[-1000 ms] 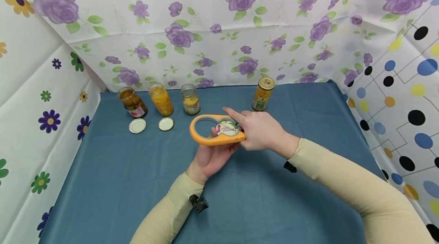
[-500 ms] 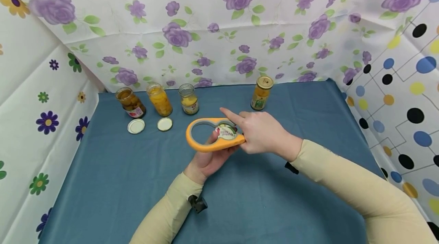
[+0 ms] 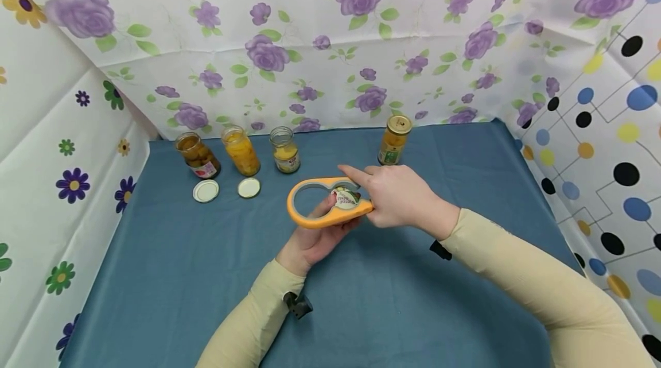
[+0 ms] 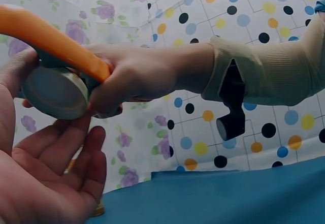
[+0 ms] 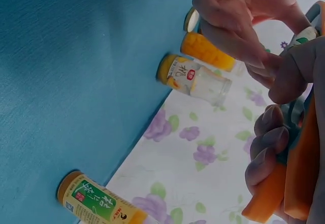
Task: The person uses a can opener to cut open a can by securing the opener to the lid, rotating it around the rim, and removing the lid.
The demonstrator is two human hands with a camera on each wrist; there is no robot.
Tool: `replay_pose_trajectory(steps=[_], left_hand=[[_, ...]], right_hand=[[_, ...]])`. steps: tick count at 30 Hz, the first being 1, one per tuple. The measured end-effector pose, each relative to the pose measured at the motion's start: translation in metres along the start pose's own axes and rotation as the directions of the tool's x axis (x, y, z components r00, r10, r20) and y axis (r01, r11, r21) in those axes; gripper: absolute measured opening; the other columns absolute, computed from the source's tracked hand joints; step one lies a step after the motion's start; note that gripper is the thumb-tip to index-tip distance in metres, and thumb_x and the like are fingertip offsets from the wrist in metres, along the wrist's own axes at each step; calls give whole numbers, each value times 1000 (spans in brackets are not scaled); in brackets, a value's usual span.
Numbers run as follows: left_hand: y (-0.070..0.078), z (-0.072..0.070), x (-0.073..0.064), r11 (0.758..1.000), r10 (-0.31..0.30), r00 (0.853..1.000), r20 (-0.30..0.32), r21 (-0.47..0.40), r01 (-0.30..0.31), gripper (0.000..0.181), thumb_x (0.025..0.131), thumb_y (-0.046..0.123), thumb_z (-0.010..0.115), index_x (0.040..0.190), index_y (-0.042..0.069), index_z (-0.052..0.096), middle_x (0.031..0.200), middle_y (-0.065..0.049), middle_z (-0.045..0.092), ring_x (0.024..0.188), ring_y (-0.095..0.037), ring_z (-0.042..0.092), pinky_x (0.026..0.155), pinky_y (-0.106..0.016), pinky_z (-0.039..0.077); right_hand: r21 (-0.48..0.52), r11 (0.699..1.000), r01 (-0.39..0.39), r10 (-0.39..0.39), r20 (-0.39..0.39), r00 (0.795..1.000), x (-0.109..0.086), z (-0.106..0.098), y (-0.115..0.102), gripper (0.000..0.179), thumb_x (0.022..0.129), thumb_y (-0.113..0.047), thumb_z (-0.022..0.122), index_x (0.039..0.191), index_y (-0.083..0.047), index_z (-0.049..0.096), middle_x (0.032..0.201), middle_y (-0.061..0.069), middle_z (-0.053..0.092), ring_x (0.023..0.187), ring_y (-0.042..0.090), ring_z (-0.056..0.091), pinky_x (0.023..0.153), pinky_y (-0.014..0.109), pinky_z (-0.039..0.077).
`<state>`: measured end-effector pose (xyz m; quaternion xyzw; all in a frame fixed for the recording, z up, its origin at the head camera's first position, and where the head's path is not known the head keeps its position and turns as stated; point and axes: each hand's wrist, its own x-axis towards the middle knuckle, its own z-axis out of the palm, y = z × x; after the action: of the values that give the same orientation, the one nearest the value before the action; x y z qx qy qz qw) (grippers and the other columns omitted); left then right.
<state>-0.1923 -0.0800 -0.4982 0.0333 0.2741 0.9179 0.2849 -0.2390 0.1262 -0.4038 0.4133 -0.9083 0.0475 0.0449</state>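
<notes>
An orange jar opener (image 3: 330, 219) with grey lining is held above the table, its handles gripped by my right hand (image 3: 400, 196), index finger extended along the top. Inside its smaller opening sits a printed jar lid (image 3: 347, 198). The left wrist view shows the pale underside of this lid (image 4: 56, 94), with no jar beneath it. My left hand (image 3: 312, 247) is below the opener, palm up. Its thumb lies at the lid's left edge and a fingertip meets the lower edge, pinching the lid. The other left fingers are loosely bent.
Three uncapped glass jars stand back left: one with brown contents (image 3: 198, 155), one full of yellow fruit (image 3: 241, 152), one partly filled (image 3: 285, 152). Two loose lids (image 3: 206, 190) lie before them. A capped jar (image 3: 395, 141) stands behind my right hand. Patterned cloth walls surround the blue table.
The opener has dipped slightly toward me, then shifted a little right, with the lid still in it. My left thumb has come up farther onto the lid's edge.
</notes>
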Motion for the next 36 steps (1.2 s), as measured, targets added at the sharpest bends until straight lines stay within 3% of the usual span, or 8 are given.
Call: replay_pose_trajectory(steps=[6,10,19,23,26,28,32,36], left_hand=[[5,-7,0,977,0,1000,-13,215,2,59,94,49,83,135,13,61,122,-4,67,111,-18,65,99,-34,50],[11,-10,0,881,42,999,30,470,-51,33,104,42,71,125,17,74,118,-4,71,108,-20,64,99,-42,48],[37,-17,0,512,55,998,11,858,-38,27,95,15,84,116,0,74,106,-23,74,99,-40,68,89,-49,57],[51,-20,-3,248,145,983,-115,966,76,42,89,27,91,123,7,77,105,-11,75,102,-33,68,92,-54,55],[62,-26,-4,38,255,944,-208,978,205,52,89,37,90,133,13,76,110,-3,76,103,-25,68,88,-48,56],[68,-32,-4,-67,304,921,-244,959,277,55,91,40,88,137,14,74,109,-6,75,96,-25,67,80,-46,56],[78,-42,-8,-203,367,884,-289,903,380,67,92,45,86,146,9,67,119,-16,71,97,-30,65,79,-46,55],[83,-51,-6,-271,424,852,-306,855,442,76,92,49,85,149,3,63,137,-23,64,118,-37,61,97,-54,53]], right_hand=[[144,988,-47,47,3,999,-1,-3,3,80,82,-15,75,159,-18,54,69,-5,49,49,15,39,44,32,29],[257,962,-98,87,55,995,-2,-8,7,80,82,-11,74,159,-21,54,62,-5,47,48,16,39,45,32,29],[256,945,-203,155,194,969,-5,-13,12,70,87,-11,70,155,-21,57,56,-3,48,43,17,40,44,32,32],[244,946,-212,164,203,965,-6,-14,13,70,87,-11,71,155,-20,57,59,-4,52,46,18,44,45,33,36],[228,948,-221,175,206,963,-7,-14,13,71,86,-11,72,155,-20,57,62,-4,54,48,18,46,46,34,37],[224,947,-232,185,212,960,-8,-14,14,72,86,-11,73,156,-20,57,64,-4,55,50,19,46,46,33,37],[222,945,-241,190,227,955,-10,-12,16,72,87,-12,75,156,-21,56,65,-4,56,51,19,46,46,33,35],[228,942,-245,189,240,952,-12,-10,16,72,88,-12,75,157,-21,55,64,-4,56,50,18,47,46,33,34]])
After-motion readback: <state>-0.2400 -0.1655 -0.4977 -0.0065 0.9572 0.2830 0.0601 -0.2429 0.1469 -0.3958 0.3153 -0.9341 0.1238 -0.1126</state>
